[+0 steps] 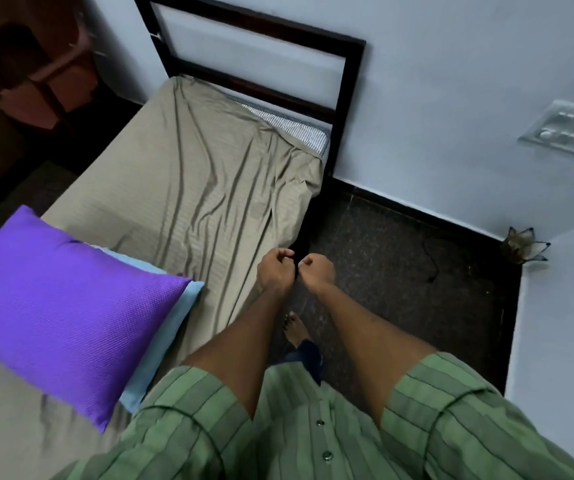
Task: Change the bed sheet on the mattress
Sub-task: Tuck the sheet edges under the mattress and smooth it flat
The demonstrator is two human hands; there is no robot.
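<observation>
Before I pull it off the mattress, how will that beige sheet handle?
Likely floppy: the beige sheet lies in long loose wrinkles and droops over the bed edge. Probably light and thin, since its folds are fine. It may slide easily; one corner has already come off the striped mattress.

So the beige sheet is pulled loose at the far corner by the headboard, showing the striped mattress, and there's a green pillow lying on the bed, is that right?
Not quite: the pillow is purple, not green; the green is the person's striped shirt. The head view shows it. The rest holds: the beige sheet is pulled off the far corner by the headboard, baring the striped mattress.
</observation>
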